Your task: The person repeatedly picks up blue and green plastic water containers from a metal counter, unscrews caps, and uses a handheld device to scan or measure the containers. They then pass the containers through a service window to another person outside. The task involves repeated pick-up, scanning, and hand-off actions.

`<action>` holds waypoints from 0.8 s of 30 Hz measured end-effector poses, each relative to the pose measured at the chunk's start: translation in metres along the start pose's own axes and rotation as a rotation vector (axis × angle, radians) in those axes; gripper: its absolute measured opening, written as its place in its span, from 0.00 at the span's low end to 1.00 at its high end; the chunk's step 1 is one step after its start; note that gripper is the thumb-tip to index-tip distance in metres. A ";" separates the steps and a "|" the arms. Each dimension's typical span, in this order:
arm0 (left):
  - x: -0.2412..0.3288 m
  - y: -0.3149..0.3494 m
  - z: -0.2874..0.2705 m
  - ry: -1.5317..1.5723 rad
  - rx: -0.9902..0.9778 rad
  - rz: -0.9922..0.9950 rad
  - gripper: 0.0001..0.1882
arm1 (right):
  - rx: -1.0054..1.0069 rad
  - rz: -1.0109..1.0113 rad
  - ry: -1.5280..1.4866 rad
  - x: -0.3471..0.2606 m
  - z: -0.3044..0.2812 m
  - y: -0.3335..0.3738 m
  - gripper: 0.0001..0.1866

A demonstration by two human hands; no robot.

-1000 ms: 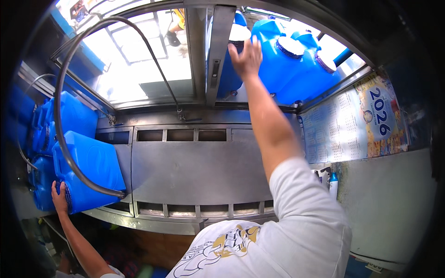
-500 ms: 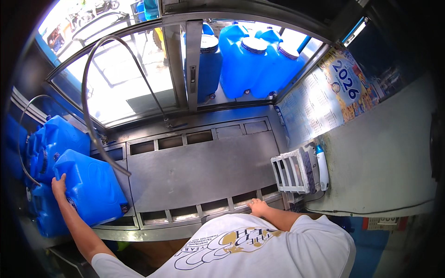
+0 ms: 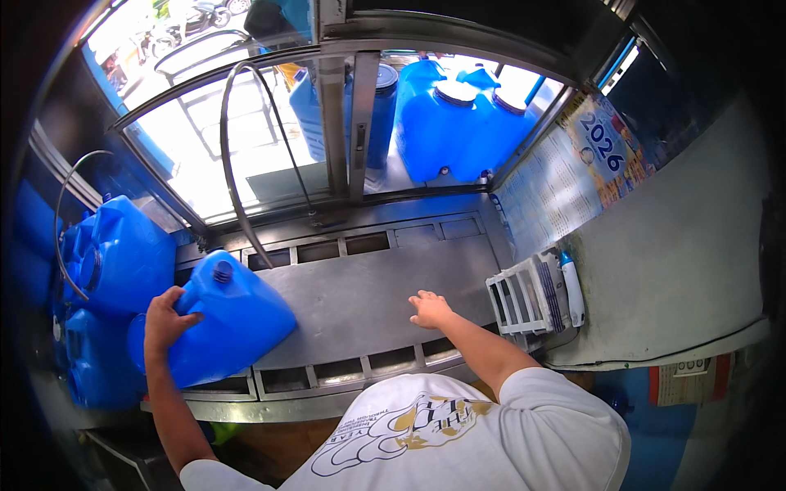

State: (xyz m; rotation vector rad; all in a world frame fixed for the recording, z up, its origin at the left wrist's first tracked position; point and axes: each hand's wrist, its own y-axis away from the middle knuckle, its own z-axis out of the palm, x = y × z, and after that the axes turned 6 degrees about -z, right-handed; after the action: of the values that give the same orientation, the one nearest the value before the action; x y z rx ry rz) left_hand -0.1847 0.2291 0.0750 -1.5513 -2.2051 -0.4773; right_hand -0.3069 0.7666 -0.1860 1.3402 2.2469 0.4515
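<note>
Below a window frame [image 3: 360,155], a steel surface [image 3: 377,286] stretches beyond both hands, with a pale wall [image 3: 663,270] to the right of the right hand. The left hand [image 3: 169,322] is closed round the handle of a blue jug [image 3: 246,315], which sits at the left end of the surface, just right of that hand. Its dark spout [image 3: 222,271] faces up; whether it is capped is hard to tell. The right hand [image 3: 430,310] holds nothing, its fingers loosely spread over the middle of the surface; whether they touch the metal is unclear.

The work seems to be midway through handling this jug: it is gripped, but not yet released, and only one hand is on it. A hose [image 3: 226,147] ends just beyond it, outside the spout. Past the window, ahead of the right hand, more jugs [image 3: 422,135] stand upright with lids on, and these look dealt with for now. Others [image 3: 135,254] are grouped beyond and left of the left hand, untouched; whether they are finished or waiting does not show.
</note>
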 end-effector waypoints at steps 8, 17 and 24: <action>0.021 0.000 0.008 -0.021 0.015 -0.082 0.18 | 0.006 -0.071 0.014 -0.022 -0.019 -0.038 0.30; 0.021 -0.008 0.010 -0.092 0.031 -0.016 0.18 | -0.184 -0.057 0.053 0.010 0.057 0.009 0.29; 0.023 -0.005 0.016 -0.180 0.095 -0.040 0.18 | -0.349 0.092 0.127 0.047 0.078 0.048 0.33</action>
State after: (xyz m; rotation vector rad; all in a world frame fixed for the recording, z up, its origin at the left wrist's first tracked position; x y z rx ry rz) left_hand -0.1987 0.2539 0.0731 -1.5558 -2.3599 -0.2482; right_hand -0.2480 0.8333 -0.2377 1.2613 2.0846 0.9373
